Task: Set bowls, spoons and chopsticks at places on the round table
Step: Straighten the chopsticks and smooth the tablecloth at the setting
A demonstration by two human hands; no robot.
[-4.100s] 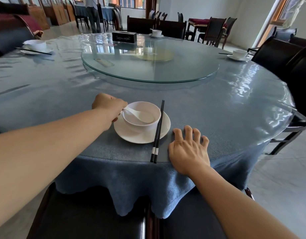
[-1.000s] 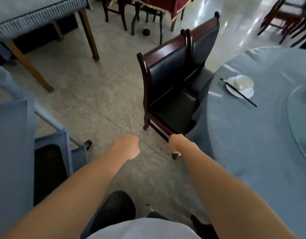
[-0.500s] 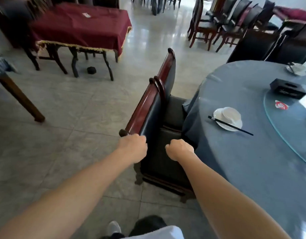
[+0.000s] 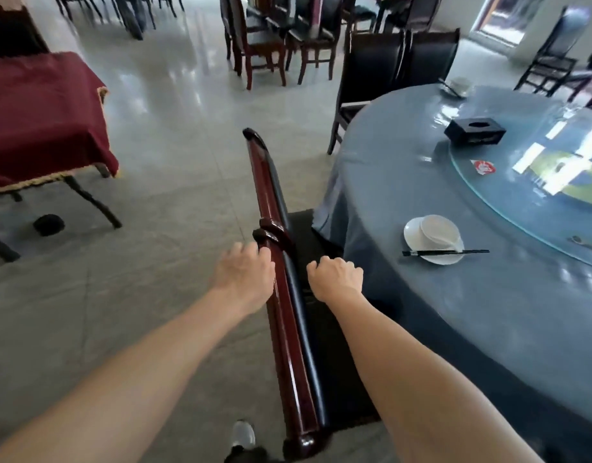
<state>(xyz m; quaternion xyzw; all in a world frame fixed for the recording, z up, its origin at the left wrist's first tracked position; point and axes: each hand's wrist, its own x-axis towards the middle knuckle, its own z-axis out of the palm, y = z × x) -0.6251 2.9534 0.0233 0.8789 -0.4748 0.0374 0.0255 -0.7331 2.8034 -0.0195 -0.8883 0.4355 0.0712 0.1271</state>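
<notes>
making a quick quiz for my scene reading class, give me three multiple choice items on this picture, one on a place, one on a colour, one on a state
1. Where do the chopsticks lie?
A) on the glass turntable
B) across the rim of the white plate
C) on a chair seat

2. What colour is the cloth on the round table?
A) blue-grey
B) dark red
C) white

3. How is the right grip?
A) flat on the table
B) round a bowl
C) curled, holding nothing

Answers:
1 B, the dark sticks cross the plate's edge beside the bowl.
2 A, blue-grey fabric covers the top and drapes down the side.
3 C, its fingers are folded in with nothing between them.
</notes>
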